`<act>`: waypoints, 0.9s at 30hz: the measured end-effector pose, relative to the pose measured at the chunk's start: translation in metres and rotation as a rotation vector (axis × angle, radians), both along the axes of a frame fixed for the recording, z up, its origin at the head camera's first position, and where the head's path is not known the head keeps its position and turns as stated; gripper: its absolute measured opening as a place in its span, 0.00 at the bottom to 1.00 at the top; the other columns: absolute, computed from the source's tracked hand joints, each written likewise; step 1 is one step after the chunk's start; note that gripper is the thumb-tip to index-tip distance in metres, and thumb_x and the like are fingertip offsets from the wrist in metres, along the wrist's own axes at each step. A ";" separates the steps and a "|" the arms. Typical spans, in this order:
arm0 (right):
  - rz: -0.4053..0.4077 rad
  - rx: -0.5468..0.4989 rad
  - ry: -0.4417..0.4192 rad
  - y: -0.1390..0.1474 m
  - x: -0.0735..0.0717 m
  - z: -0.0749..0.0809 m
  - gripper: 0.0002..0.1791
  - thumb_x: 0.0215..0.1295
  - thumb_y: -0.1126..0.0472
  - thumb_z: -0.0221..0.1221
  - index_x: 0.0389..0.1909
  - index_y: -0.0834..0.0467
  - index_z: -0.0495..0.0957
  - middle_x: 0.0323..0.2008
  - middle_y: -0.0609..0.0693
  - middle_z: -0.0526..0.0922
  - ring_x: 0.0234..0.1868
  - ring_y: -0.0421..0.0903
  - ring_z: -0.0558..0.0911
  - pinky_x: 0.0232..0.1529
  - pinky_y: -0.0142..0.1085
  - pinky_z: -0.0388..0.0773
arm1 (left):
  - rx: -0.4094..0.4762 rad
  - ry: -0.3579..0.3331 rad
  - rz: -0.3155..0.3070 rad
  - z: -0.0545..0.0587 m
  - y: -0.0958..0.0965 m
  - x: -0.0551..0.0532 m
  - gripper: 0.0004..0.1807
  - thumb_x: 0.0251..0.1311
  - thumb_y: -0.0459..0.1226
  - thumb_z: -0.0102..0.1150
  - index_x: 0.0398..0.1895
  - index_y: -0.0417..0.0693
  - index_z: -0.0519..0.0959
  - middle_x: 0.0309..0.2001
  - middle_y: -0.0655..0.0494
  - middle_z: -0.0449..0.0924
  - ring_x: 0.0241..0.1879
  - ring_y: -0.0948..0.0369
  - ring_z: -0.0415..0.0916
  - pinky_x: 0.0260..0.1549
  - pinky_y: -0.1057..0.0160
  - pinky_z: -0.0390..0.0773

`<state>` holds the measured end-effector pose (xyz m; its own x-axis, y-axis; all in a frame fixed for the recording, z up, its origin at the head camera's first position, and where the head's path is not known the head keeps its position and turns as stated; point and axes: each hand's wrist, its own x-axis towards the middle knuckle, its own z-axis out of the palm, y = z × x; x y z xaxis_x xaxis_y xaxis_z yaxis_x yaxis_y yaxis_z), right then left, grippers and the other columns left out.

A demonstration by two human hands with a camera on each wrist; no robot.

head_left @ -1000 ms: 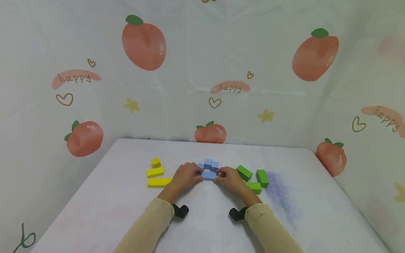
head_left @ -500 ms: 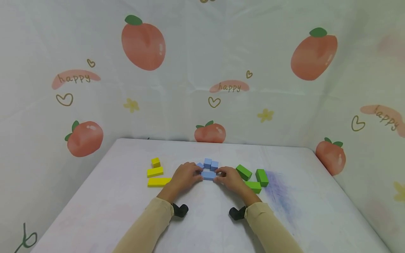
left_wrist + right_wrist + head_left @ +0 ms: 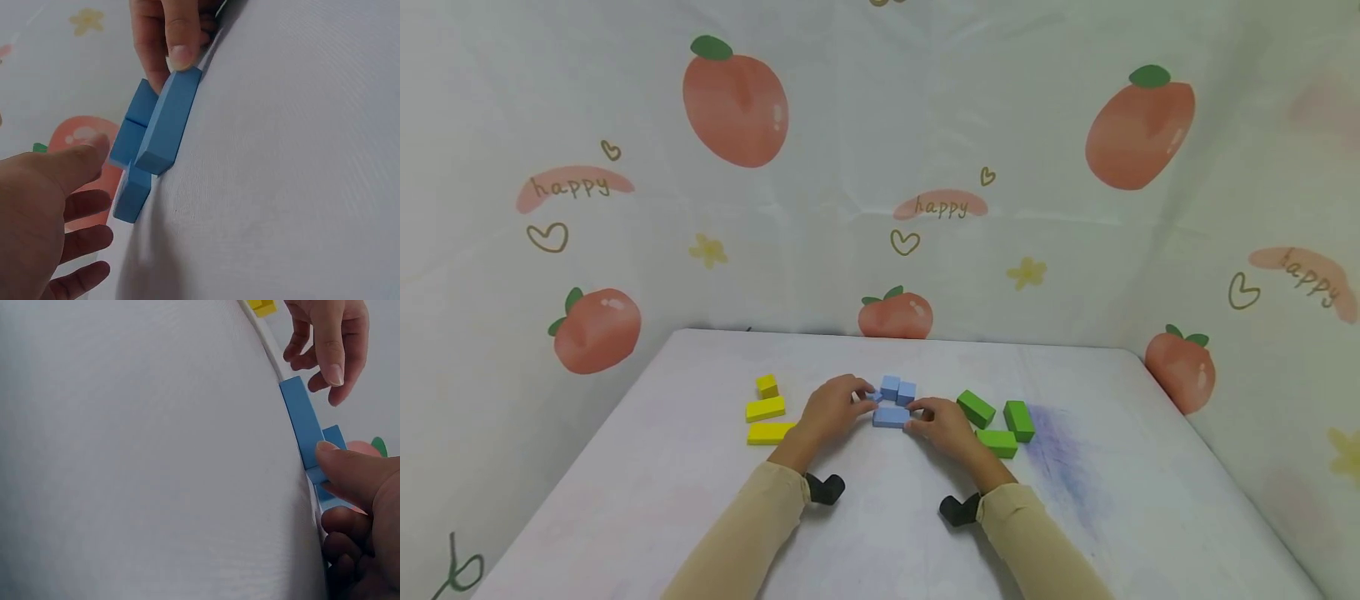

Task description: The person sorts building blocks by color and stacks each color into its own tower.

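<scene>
A long blue block (image 3: 891, 417) lies across the middle of the table, nearest me among the blue pieces. At its right end my right hand (image 3: 946, 427) pinches it, the thumb (image 3: 331, 456) on the near face and a finger behind. Two blue cubes (image 3: 898, 390) sit side by side just beyond. A smaller blue block (image 3: 132, 194) stands past the long block's left end. Next to it is my left hand (image 3: 829, 412), holding nothing; in the left wrist view its thumb and fingers are spread apart, with a gap before the blue pieces.
Several yellow blocks (image 3: 765, 408) lie to the left, partly behind my left hand. On the right are three green blocks (image 3: 1019, 421), one partly hidden by my right hand. A white patterned sheet (image 3: 820, 275) hangs behind the table's far edge.
My left hand has let go of the long blue block's left end and moved slightly up and left, its fingers apart. The right hand keeps its hold on the other end.
</scene>
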<state>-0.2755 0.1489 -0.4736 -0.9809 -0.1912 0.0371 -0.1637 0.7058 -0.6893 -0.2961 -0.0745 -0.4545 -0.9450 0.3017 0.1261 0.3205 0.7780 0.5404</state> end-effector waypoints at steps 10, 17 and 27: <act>-0.003 -0.002 -0.003 0.001 0.001 -0.002 0.16 0.60 0.57 0.68 0.49 0.55 0.83 0.27 0.46 0.75 0.30 0.44 0.72 0.30 0.36 0.69 | -0.010 0.068 0.025 -0.004 0.008 -0.016 0.17 0.61 0.46 0.65 0.52 0.55 0.82 0.43 0.59 0.79 0.42 0.59 0.73 0.44 0.60 0.77; 0.008 -0.002 0.018 0.001 0.000 -0.003 0.16 0.59 0.58 0.68 0.48 0.55 0.83 0.27 0.46 0.75 0.30 0.44 0.72 0.31 0.36 0.70 | -0.028 0.075 0.014 -0.004 0.011 -0.024 0.19 0.60 0.44 0.66 0.54 0.55 0.82 0.51 0.56 0.78 0.48 0.56 0.72 0.53 0.54 0.73; 0.010 0.005 0.029 0.001 -0.001 -0.002 0.16 0.60 0.58 0.68 0.49 0.56 0.83 0.27 0.45 0.75 0.30 0.43 0.72 0.31 0.36 0.70 | -0.036 0.044 -0.003 -0.006 0.017 -0.034 0.20 0.61 0.44 0.65 0.57 0.53 0.80 0.56 0.53 0.77 0.56 0.52 0.71 0.58 0.50 0.69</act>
